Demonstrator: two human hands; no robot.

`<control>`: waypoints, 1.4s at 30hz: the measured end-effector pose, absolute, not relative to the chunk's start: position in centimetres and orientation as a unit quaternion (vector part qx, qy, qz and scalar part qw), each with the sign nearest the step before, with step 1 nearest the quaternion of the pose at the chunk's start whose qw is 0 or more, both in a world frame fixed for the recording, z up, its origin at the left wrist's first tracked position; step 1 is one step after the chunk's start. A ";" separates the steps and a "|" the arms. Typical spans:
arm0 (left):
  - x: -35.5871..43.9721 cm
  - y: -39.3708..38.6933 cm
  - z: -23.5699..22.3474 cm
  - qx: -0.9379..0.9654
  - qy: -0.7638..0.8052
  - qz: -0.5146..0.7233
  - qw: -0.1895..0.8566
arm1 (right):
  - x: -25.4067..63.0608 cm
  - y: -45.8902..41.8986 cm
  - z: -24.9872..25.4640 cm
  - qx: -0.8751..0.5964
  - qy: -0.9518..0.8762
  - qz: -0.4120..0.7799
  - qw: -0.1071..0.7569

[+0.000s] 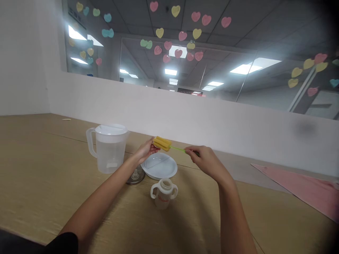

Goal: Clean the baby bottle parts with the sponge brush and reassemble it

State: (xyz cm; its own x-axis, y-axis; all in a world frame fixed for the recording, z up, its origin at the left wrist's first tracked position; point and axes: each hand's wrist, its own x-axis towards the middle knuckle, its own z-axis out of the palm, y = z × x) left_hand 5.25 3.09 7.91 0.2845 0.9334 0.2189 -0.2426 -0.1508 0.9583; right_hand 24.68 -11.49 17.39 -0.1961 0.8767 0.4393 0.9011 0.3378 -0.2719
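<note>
The right hand [205, 160] pinches a brush [162, 143] by its green handle, above the table [53, 176] toward its far edge. The left hand [145, 151] curls at the yellow sponge end (its exact grip I cannot tell). A two-handled bottle [163, 197] stands nearer the table's near edge than the plate [160, 167].

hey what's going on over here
A person holds a yellow sponge brush by its green handle in the right hand, with the left hand at the sponge end. Below the brush is a white dish. An uncapped two-handled bottle stands nearer the person, and a lidded pitcher stands to the left.
</note>
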 end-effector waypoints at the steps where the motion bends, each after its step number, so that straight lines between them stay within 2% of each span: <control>1: 5.2 3.1 8.0 0.554 0.308 0.517 0.576 | 24.8 -11.4 17.4 -0.575 -0.773 -0.023 0.266; 5: 5.3 2.7 8.4 0.572 0.309 0.560 0.513 | 25.2 -11.2 17.2 -0.582 -0.768 -0.016 0.266; 10: 5.3 1.5 9.0 0.653 0.309 0.602 0.341 | 25.3 -10.9 16.9 -0.583 -0.765 -0.025 0.274; 16: 4.6 -0.4 10.5 0.757 0.391 0.520 0.063 | 25.1 -11.0 16.9 -0.612 -0.752 -0.049 0.240; 21: 4.2 -0.9 11.0 0.776 0.397 0.490 -0.015 | 24.5 -11.7 17.3 -0.616 -0.744 -0.093 0.240; 25: 2.5 -0.1 11.0 0.807 0.446 0.388 -0.019 | 24.3 -12.0 17.5 -0.611 -0.750 -0.083 0.239; 29: 0.0 1.6 10.3 0.831 0.530 0.153 0.073 | 24.7 -11.8 17.5 -0.618 -0.747 -0.070 0.234; 31: -0.8 2.5 9.6 0.817 0.561 0.074 0.112 | 24.8 -11.6 17.5 -0.623 -0.746 -0.067 0.225; 42: -0.1 3.4 7.6 0.810 0.552 -0.008 0.197 | 25.1 -11.0 17.2 -0.644 -0.739 -0.044 0.195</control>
State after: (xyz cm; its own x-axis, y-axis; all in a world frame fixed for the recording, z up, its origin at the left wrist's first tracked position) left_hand -0.11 3.43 7.56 0.3898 0.8916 -0.2304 0.8976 -0.3119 0.3115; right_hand 25.11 -10.98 17.15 -0.0954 0.9337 0.3451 0.9683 0.1674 -0.1854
